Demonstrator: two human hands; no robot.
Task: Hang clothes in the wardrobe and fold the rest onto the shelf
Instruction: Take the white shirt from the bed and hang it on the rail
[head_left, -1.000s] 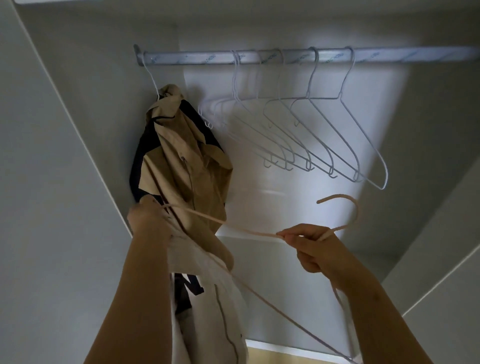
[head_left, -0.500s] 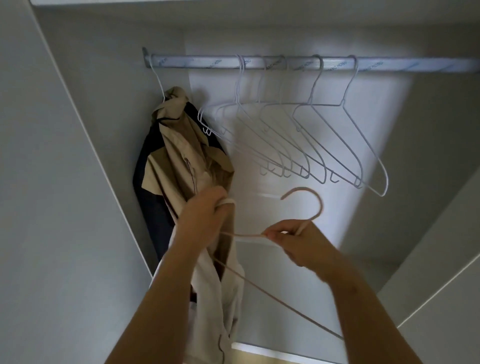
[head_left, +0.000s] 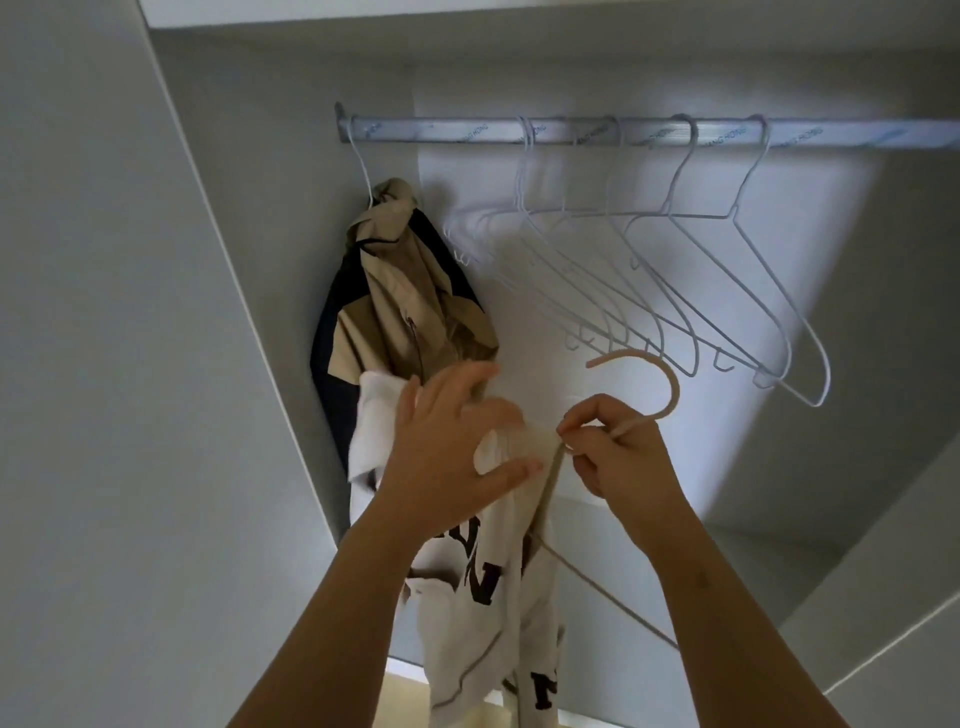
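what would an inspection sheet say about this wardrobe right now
surface: nothing seen
job's things: shirt partly on beige hanger, not yet on rail; jacket hangs at the rail's left end
clutter: white hangers bare on the rail
grippers: left hand spread against the shirt; right hand pinches the beige hanger's neck
cables: nothing seen
surroundings: grey walls

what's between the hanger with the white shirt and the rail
Nothing solid. The hanger has its hook just below the low ends of the empty white hangers; the rail is bare between them and the jacket.
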